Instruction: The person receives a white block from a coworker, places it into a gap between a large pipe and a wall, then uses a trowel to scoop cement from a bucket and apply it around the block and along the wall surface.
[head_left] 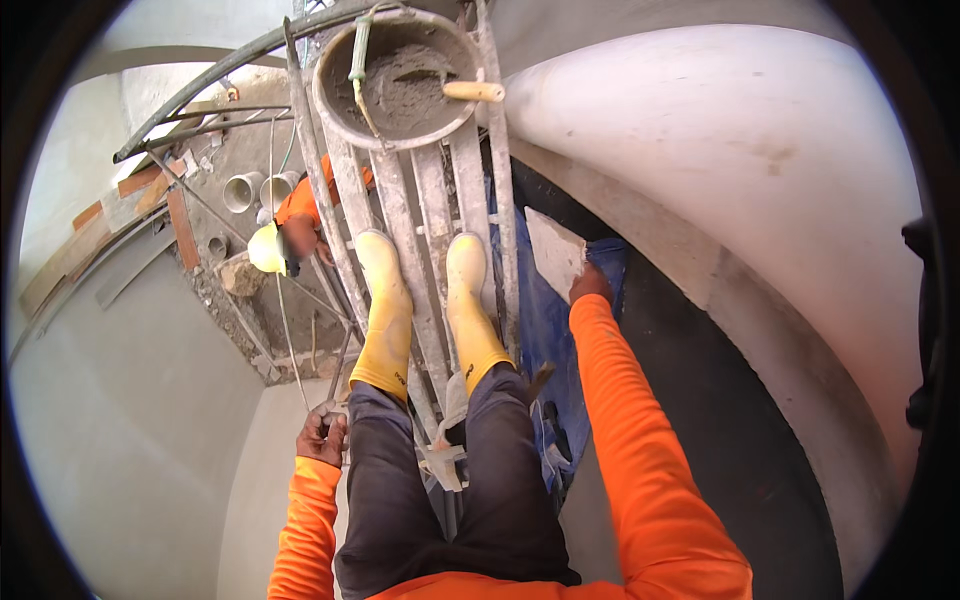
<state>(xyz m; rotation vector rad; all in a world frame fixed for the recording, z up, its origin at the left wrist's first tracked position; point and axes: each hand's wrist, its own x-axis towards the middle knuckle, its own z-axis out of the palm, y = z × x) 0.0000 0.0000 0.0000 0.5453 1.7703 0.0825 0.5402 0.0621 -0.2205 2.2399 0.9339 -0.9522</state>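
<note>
My right hand [590, 284] is closed at the edge of a pale, flat, pointed board [556, 256], streaked with plaster, and seems to grip it. Down at the left, my left hand [322, 434] has its fingers curled beside a thin pale line [289, 335]; whatever lies in the fingers is hidden. Between the arms my yellow rubber boots [380, 335] stand on a slatted metal scaffold platform [425, 190]. Beyond the boots sits a round tub [326, 105] of grey mortar [405, 108], with a wooden-handled trowel [472, 91] and a green-handled tool [360, 50] in it.
Far below at left, another person in a yellow helmet [266, 249] and orange top is beside pipe pieces [241, 192] and rubble. A large white curved surface [720, 130] bulges at right. Blue sheeting [550, 330] hangs beside the platform. Metal scaffold tubes [230, 65] cross at upper left.
</note>
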